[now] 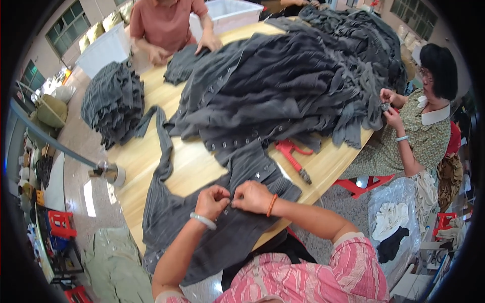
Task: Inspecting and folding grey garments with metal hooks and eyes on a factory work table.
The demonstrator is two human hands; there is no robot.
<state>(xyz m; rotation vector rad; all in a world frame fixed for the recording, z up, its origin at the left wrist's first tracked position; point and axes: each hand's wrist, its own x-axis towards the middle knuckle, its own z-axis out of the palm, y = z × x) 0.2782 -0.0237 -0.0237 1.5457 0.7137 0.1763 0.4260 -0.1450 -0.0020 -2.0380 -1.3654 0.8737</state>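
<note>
Pinching the garment (pixel 217 247) beneath them, the left fingers (pixel 221 194) and right fingers (pixel 238 193) nearly meet over a detail too small to tell, this piece seemingly unfinished, the loose heap (pixel 273 86) beyond likely remaining, the stack (pixel 112 98) beyond and leftward possibly done.

The garment (pixel 172 217) under the fingers (pixel 240 194) is dark grey, like the heap (pixel 273 86) beyond them. The counter (pixel 192 166) around them shows pale yellow wood grain. Right of the fingers, the trigger tool (pixel 290 154) is red and the bracelet (pixel 272 205) orange-red; left, the bangle (pixel 203 220) is whitish. Nearer than the fingers, the shirt (pixel 303 283) is pink with white wavy lines; far beyond them, another top (pixel 166 25) is plain dusty red.
</note>
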